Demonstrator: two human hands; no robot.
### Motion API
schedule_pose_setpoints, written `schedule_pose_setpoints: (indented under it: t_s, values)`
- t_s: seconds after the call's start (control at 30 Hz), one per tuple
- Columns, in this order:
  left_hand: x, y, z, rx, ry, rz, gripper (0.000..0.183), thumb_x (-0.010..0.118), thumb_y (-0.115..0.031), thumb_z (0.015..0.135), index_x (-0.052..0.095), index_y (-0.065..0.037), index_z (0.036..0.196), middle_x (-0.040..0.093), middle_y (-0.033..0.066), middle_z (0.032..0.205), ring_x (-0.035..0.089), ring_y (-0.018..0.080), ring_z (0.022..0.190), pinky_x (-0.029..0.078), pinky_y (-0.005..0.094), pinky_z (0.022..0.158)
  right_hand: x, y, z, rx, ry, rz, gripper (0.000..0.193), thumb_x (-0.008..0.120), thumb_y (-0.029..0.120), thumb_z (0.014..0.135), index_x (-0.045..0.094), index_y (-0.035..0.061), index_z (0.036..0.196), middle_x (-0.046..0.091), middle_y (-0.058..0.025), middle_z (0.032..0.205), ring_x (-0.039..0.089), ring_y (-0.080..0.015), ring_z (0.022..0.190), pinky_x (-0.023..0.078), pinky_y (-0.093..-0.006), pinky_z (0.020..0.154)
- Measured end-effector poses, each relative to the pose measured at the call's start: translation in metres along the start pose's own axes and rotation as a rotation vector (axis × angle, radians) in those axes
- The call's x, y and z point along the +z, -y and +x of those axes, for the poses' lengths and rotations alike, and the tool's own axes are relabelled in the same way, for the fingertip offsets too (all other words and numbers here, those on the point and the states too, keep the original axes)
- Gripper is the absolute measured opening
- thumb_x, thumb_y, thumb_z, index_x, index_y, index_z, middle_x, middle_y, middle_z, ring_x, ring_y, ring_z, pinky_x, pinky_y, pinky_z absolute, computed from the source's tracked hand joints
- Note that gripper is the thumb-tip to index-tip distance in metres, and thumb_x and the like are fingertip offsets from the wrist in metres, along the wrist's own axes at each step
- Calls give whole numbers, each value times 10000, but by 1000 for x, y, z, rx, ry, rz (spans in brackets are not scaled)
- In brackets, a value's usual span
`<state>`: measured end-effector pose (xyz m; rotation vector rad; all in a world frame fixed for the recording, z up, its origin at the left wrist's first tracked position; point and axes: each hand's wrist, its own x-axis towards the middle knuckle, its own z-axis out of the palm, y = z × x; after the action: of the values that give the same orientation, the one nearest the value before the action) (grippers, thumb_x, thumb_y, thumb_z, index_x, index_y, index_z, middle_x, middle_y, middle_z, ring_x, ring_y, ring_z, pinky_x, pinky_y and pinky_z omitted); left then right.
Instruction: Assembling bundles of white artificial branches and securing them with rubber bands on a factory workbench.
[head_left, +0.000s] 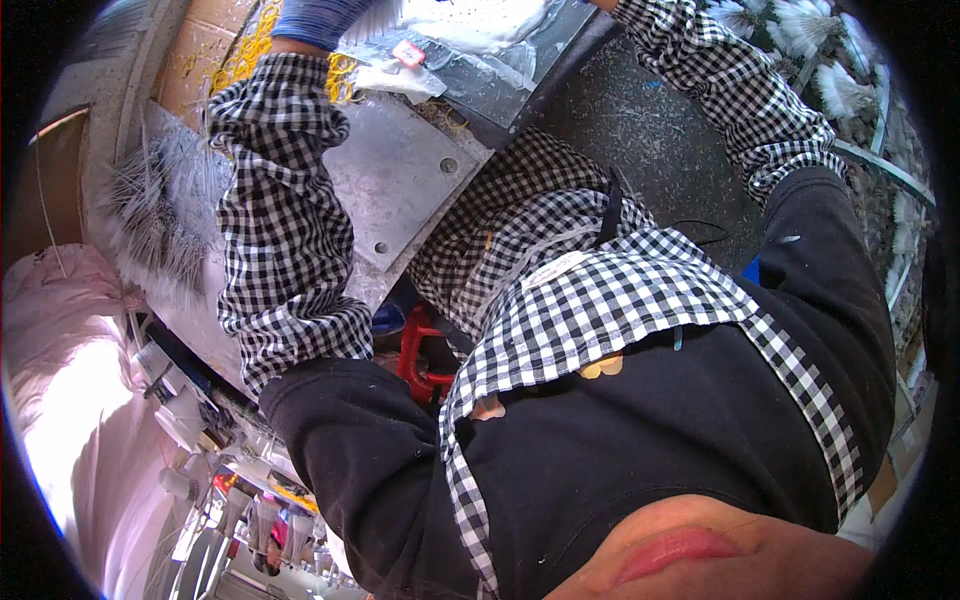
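My left hand (318,22), in a blue striped glove, reaches to the upper edge of the head view, which cuts off its fingertips. It appears closed round a bundle of white bristles (374,22) that fans out beside the palm. Close to it, a white paste (478,24) is spread on a dark sheet-covered board (490,95). A small red and white piece (408,54) lies at the board's near side. On the right, my other arm (720,85) stretches to the upper edge in a checked sleeve; only a sliver of skin shows there, and the hand itself is out of sight.
A grey metal plate (395,165) with bolt holes lies under my left forearm. Yellow stringy strands (243,55) are at the upper left. Bristle bundles are heaped at the left (160,215) and upper right (840,90). A red stool frame (415,350) stands below the plate.
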<state>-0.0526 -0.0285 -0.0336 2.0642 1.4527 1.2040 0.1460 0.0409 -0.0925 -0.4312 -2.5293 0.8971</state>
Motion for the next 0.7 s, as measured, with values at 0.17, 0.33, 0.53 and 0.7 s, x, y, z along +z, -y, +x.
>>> schedule_pose_setpoints:
  t_s: [0.17, 0.33, 0.53, 0.7]
  values:
    - [-7, 0, -3, -134, 65, 36, 399, 769, -72, 760, 622, -15, 1126, 679, 96, 1051, 647, 203, 970, 520, 359, 858, -6, 2, 0, 27, 77, -118, 238, 716, 302, 886, 721, 67, 850, 668, -125, 725, 638, -215, 644, 520, -346, 648]
    - [3, -8, -4, 251, -8, 79, 378, 742, -69, 732, 613, -2, 1081, 661, 133, 1022, 650, 275, 966, 513, 403, 830, -7, 1, -5, -42, 12, -41, 224, 692, 274, 884, 712, 57, 832, 677, -141, 746, 634, -247, 640, 513, -367, 639]
    - [10, -25, -9, 407, -36, 522, 371, 683, -105, 684, 612, -10, 1036, 599, 195, 932, 591, 400, 844, 485, 470, 757, -7, 7, -14, 76, 65, -155, 215, 670, 262, 852, 701, 63, 779, 665, -130, 703, 622, -271, 622, 507, -390, 610]
    - [14, -27, -12, 341, 80, 595, 252, 665, -114, 660, 597, -90, 901, 586, 145, 857, 598, 372, 811, 474, 481, 716, 4, 18, -9, -66, -192, -369, 210, 659, 299, 775, 671, 93, 739, 634, -133, 693, 593, -309, 605, 497, -417, 586]
